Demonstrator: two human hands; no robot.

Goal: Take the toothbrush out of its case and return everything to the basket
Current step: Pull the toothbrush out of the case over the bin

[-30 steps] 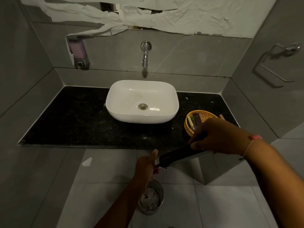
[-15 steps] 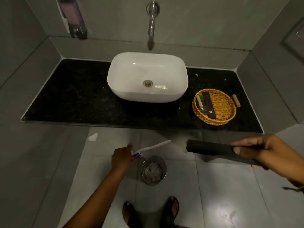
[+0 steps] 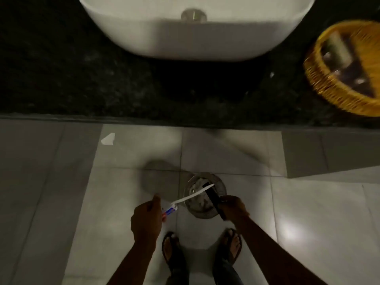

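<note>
My left hand (image 3: 147, 220) grips a white toothbrush (image 3: 192, 195) together with a small toothpaste tube (image 3: 169, 210); the brush points right over a round metal bin (image 3: 221, 187) on the floor. My right hand (image 3: 233, 207) holds the long black case (image 3: 213, 199), whose far end sits over the bin's mouth, crossing the tip of the brush. The woven yellow basket (image 3: 320, 89) stands on the black counter (image 3: 82, 79) at the far right, blurred, with a few small items in it.
A white basin (image 3: 195, 38) sits on the counter above the bin. My two feet in sandals (image 3: 171, 249) stand on the pale floor tiles. A scrap of white paper (image 3: 108, 138) lies on the floor at the left.
The view has tilted down and closer. My right hand swung the black case left and down over the bin, beside the toothbrush. My left hand stays low with the brush and tube.
</note>
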